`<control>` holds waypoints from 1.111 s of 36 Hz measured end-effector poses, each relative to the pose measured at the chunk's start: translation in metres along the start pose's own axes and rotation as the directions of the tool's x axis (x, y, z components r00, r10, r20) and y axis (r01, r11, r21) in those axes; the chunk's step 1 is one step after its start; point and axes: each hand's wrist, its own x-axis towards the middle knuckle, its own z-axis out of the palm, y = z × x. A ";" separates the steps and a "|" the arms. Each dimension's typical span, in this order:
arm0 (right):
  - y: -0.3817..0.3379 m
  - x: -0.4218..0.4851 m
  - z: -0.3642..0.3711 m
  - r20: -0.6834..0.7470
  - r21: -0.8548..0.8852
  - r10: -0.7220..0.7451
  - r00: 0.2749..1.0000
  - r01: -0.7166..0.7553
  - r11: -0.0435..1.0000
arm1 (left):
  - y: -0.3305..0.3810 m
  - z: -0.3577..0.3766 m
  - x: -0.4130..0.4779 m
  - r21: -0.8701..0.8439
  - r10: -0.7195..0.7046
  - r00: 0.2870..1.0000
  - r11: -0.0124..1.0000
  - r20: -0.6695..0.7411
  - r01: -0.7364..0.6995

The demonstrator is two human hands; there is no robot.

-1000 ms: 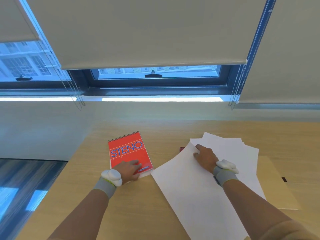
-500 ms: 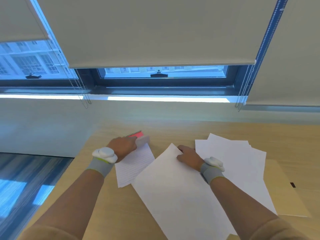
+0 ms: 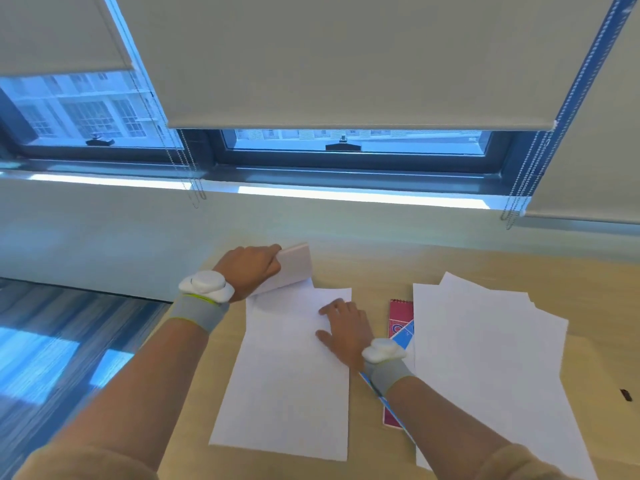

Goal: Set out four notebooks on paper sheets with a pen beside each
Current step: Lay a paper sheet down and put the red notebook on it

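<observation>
My left hand [image 3: 247, 271] grips a notebook [image 3: 294, 266] at the table's far left and holds it tilted up, so only its pale underside shows. A single white paper sheet [image 3: 287, 382] lies beneath and in front of it, its far edge tucked under the raised notebook. Fingers spread, my right hand [image 3: 341, 329] lies flat on this sheet near its far right corner. Between the sheet and a loose pile of white sheets [image 3: 485, 348] lie a magenta notebook [image 3: 401, 310] and a blue notebook [image 3: 404, 336], partly hidden by my right wrist. No pen is in view.
The wooden table [image 3: 377, 268] ends at the left over a striped floor [image 3: 52, 358]. A wall and window with roller blinds stand just behind it. A small dark mark [image 3: 625, 395] sits on the table's right side.
My right hand slid the sheet left to the notebook's place. My left hand raised the red notebook off the table. The magenta and blue notebooks came into view.
</observation>
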 end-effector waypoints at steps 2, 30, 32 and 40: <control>-0.001 -0.005 0.009 0.089 -0.036 -0.065 0.994 0.069 0.997 | 0.000 0.001 0.001 0.003 0.010 1.000 1.000 -0.012 -0.010; -0.012 0.033 0.024 0.233 -0.264 -0.101 0.967 0.163 0.951 | 0.004 0.032 -0.024 -0.007 0.089 0.990 0.996 -0.108 -0.091; -0.011 0.032 0.024 0.210 -0.250 -0.113 0.971 0.166 0.954 | 0.003 0.036 -0.026 -0.019 0.084 0.990 0.996 -0.111 -0.087; 0.002 0.024 0.018 0.153 -0.275 -0.137 0.979 0.176 0.945 | 0.007 0.050 -0.036 -0.041 0.085 0.991 0.995 -0.106 -0.090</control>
